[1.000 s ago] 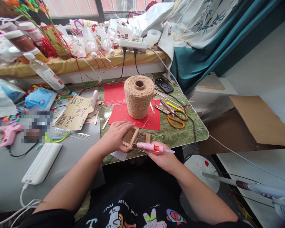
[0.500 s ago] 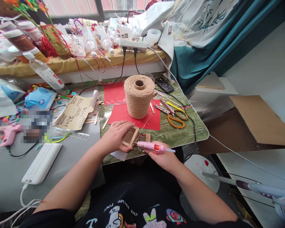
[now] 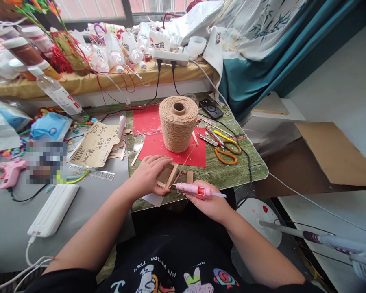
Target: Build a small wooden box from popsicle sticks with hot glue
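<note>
Green wood-grain patterns the tabletop (image 3: 212, 176), where the left hand (image 3: 149, 175) grips a small wooden frame (image 3: 172, 176) near the front edge. The right hand (image 3: 212, 205) wraps round a pink glue gun (image 3: 190, 188), nozzle just beside the frame. Behind, a twine spool (image 3: 177, 128) stands on red paper (image 3: 148, 150); bottles (image 3: 117, 53) crowd the sill (image 3: 116, 87) beside a teal curtain (image 3: 253, 77).

Whole mess of clear plastic bottles (image 3: 115, 53) on the window ledge (image 3: 184, 74), white power strip (image 3: 171, 57) beside them, plus a teal curtain (image 3: 259, 79) and cardboard box (image 3: 341, 152) off right.
</note>
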{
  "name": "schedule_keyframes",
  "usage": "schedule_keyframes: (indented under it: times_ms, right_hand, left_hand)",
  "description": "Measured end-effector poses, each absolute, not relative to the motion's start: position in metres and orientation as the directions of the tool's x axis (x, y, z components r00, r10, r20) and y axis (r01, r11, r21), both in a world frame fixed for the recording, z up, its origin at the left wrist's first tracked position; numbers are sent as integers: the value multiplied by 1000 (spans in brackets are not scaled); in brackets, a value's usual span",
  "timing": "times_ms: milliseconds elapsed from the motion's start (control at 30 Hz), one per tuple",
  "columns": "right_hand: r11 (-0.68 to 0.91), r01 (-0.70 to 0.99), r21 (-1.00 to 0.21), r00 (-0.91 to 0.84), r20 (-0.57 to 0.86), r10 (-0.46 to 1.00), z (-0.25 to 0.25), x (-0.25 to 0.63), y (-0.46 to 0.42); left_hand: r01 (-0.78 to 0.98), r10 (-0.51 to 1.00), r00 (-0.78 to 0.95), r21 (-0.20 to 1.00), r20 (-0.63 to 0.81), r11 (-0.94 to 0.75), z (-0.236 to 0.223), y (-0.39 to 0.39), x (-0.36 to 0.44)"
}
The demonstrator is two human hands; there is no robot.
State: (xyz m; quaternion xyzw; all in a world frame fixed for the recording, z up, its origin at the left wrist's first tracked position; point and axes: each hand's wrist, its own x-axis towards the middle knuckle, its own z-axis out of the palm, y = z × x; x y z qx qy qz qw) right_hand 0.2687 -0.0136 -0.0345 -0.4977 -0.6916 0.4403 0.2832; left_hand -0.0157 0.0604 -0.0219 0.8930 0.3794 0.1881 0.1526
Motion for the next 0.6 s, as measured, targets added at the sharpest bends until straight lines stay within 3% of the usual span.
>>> schedule_keyframes:
  times_ms: [600]
  right_hand:
    - [60, 447, -892, -318, -96, 943, -37, 266, -14]
  left_hand:
    - [619, 728, 645, 399, 232, -676, -23, 61, -15]
